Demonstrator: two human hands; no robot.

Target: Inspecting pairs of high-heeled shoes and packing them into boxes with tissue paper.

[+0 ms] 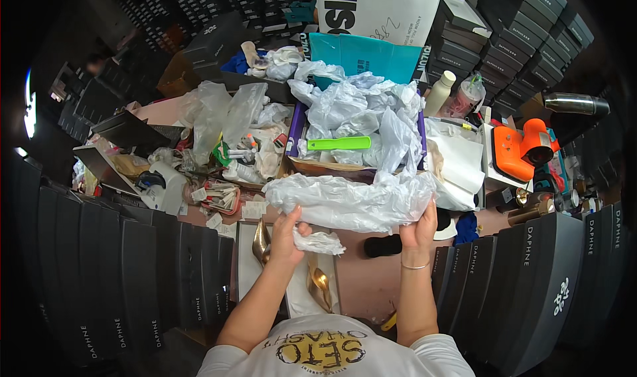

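A long bundle of crumpled white tissue paper (pixel 352 204) stretches between my two hands, in front of a purple-edged box (pixel 295 128) heaped with more of it. My left hand (pixel 286 236) is closed around the bundle's left end, and a small wad of white paper (pixel 320 243) sticks out beside its fingers. At the other end my right hand (pixel 421 229) grips the paper from beneath, thumb up. Below my left hand lie a gold pointed shoe (pixel 261 241) and a second gold shoe (pixel 320 281), in an open white-lined box (pixel 245 236). A bright green plastic strip (pixel 338 143) rests on the heap.
Black shoe boxes stand in rows at left (pixel 126 257) and right (pixel 551 284). A black rounded object (pixel 382 246) lies on the pinkish table (pixel 365 281). Beyond are a cream bottle (pixel 439 94), an orange device (pixel 517 151) and clear plastic bags (pixel 222 115).
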